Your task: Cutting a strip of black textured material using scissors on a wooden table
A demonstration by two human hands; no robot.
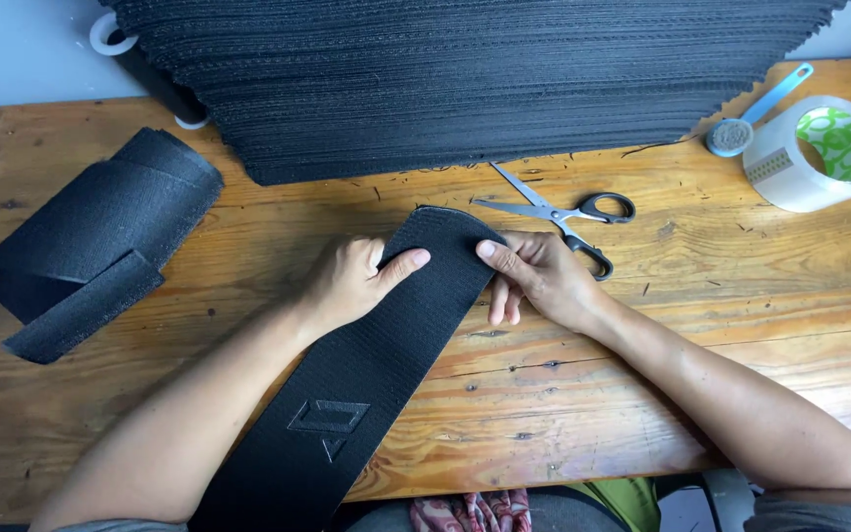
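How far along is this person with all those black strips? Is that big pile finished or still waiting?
Two black strips lie folded at the table's left, seemingly dealt with. In hand: the left hand and right hand pinch the rounded end of one long black strip on the wooden table. Whether the tall stack of black sheets behind is finished or waiting, I cannot tell. Scissors and a tape roll lie untouched.

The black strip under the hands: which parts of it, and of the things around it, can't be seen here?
Head view only:
- Black strip: its near end runs off the bottom edge; the left hand covers part of its far end.
- Scissors: one handle loop sits partly behind the right hand.
- Stack of black sheets: cut off by the top edge.
- White ring: partly hidden by the stack.
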